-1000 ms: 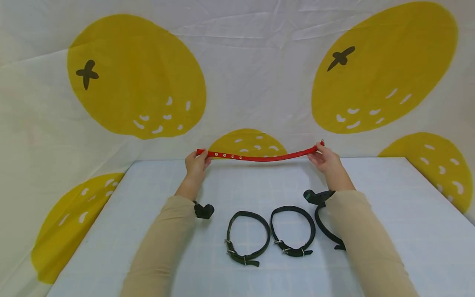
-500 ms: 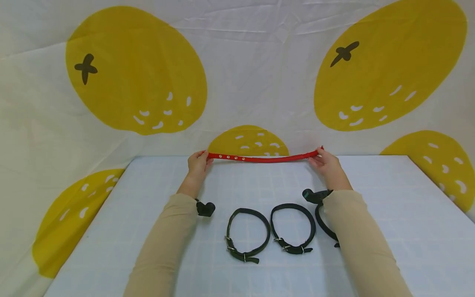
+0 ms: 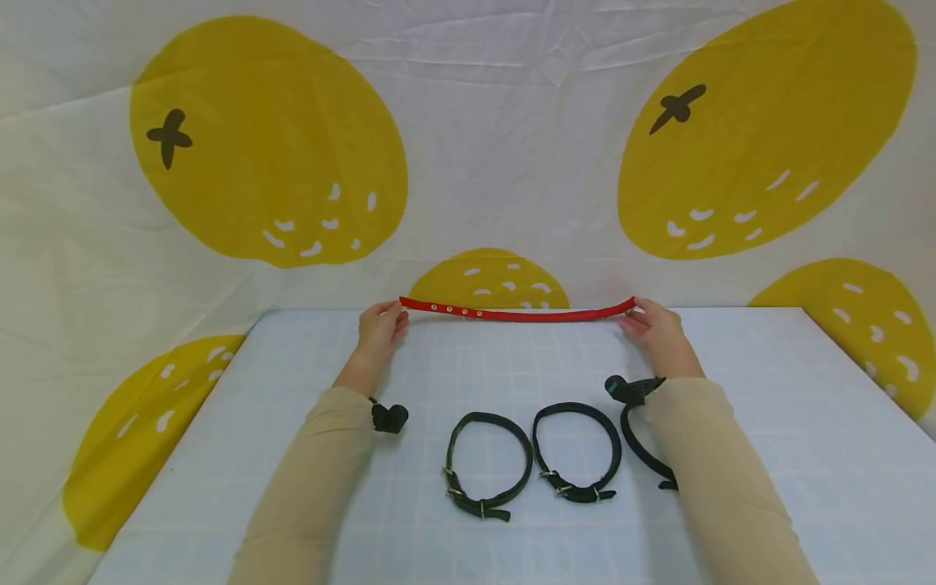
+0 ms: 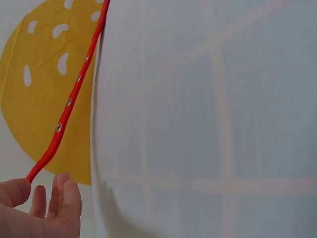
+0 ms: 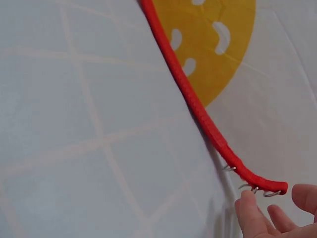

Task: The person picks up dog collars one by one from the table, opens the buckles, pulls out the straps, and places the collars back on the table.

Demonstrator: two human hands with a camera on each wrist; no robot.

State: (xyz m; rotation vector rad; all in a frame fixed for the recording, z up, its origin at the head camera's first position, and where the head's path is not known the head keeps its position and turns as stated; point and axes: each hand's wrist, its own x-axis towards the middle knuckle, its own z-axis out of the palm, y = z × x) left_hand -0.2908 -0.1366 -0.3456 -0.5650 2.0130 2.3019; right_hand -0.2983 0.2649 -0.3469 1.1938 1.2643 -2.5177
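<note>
A red collar [image 3: 526, 316], with metal eyelets near its left end and rings near its right, stretches along the back edge of the white-covered table. At its left tip is my left hand [image 3: 378, 331]. The left wrist view has that thumb against the strap end and the other fingers [image 4: 72, 198] spread loosely. My right hand [image 3: 656, 331] is beside the other end, fingers relaxed. In the right wrist view the thumb [image 5: 304, 198] stands apart from the strap tip, and one fingertip is close to the rings; contact is unclear.
Two dark buckled collars [image 3: 486, 418] lie in loops mid-table. A third dark collar [image 3: 643, 449] is partly hidden under the right sleeve [image 3: 724, 463]. Behind the table [image 3: 183, 520] hangs a white cloth with yellow fruit prints [image 3: 270, 146].
Both hands have drawn outward from the red collar's ends. Its right end has dropped lower, and its left tip, covered half a second ago, now shows. The dark collars have stayed put.
</note>
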